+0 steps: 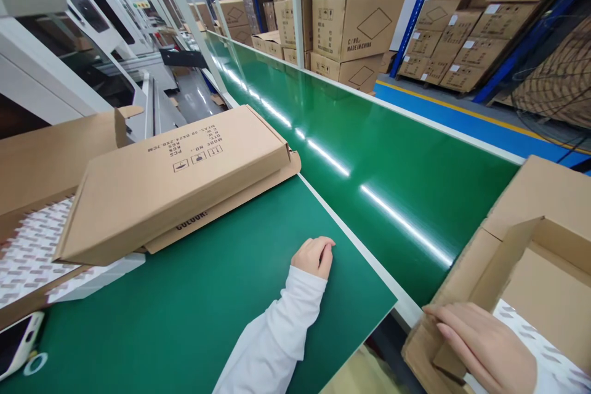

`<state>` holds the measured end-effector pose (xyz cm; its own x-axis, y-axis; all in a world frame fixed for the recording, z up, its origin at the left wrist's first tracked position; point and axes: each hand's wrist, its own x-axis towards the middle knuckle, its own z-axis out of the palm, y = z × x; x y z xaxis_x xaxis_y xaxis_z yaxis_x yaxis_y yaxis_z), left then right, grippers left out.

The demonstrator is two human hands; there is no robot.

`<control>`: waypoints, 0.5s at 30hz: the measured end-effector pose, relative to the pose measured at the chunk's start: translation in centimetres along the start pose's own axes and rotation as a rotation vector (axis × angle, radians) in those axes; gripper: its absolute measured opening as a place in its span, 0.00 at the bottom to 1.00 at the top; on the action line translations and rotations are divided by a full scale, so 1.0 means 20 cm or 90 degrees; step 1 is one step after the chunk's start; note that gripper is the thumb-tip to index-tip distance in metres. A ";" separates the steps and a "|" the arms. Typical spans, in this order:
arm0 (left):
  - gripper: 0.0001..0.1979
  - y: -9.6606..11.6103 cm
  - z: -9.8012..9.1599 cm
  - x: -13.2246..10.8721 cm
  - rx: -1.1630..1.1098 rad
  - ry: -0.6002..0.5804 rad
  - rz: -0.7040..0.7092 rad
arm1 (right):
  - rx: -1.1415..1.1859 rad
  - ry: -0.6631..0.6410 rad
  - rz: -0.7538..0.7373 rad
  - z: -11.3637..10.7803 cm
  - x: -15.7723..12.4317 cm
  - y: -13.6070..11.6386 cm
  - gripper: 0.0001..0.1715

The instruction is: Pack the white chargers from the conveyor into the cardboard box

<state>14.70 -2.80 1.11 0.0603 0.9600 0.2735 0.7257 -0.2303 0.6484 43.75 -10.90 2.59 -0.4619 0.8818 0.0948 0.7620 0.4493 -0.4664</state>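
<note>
My left hand (314, 257) rests on the green tabletop (221, 314) near its right edge. Its fingers are curled together and nothing shows in them. At the lower right, my right hand (482, 338) is closed over the near edge of an open cardboard box (489, 258). The fingertips are partly hidden against the cardboard. White sheets with a grey pattern (530, 332) lie inside that box. To the left of my left hand, a flat closed carton (184, 178) with printed marks lies tilted on another open carton (60, 148), which also holds patterned white sheets (28, 252).
A green conveyor belt (369, 148) with a white rim runs beyond the tabletop. A phone (21, 345) and a small ring (36, 364) lie at the lower left. Stacked cartons (355, 24) stand behind the belt. White machinery (37, 61) is at the left.
</note>
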 end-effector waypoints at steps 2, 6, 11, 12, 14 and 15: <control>0.12 0.00 0.00 0.00 0.009 0.007 0.005 | 0.011 -0.016 0.016 0.00 0.01 -0.01 0.16; 0.12 0.01 0.01 -0.01 0.020 0.018 0.021 | 0.013 -0.026 0.029 -0.02 0.04 -0.03 0.18; 0.11 0.01 0.01 -0.01 0.012 0.013 0.016 | 0.016 -0.016 0.022 -0.03 0.04 -0.03 0.19; 0.11 0.01 0.00 -0.01 0.012 0.013 0.015 | 0.017 -0.012 0.019 -0.02 0.04 -0.03 0.19; 0.12 0.01 0.00 -0.01 0.014 0.014 0.018 | 0.007 -0.003 0.012 -0.02 0.03 -0.02 0.19; 0.12 0.01 0.00 -0.01 0.015 0.014 0.020 | -0.002 0.000 0.007 -0.01 0.03 -0.02 0.19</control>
<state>14.85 -3.06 1.12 0.0682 0.9484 0.3098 0.7399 -0.2564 0.6220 43.36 -10.51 3.04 -0.4540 0.8864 0.0902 0.7683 0.4407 -0.4642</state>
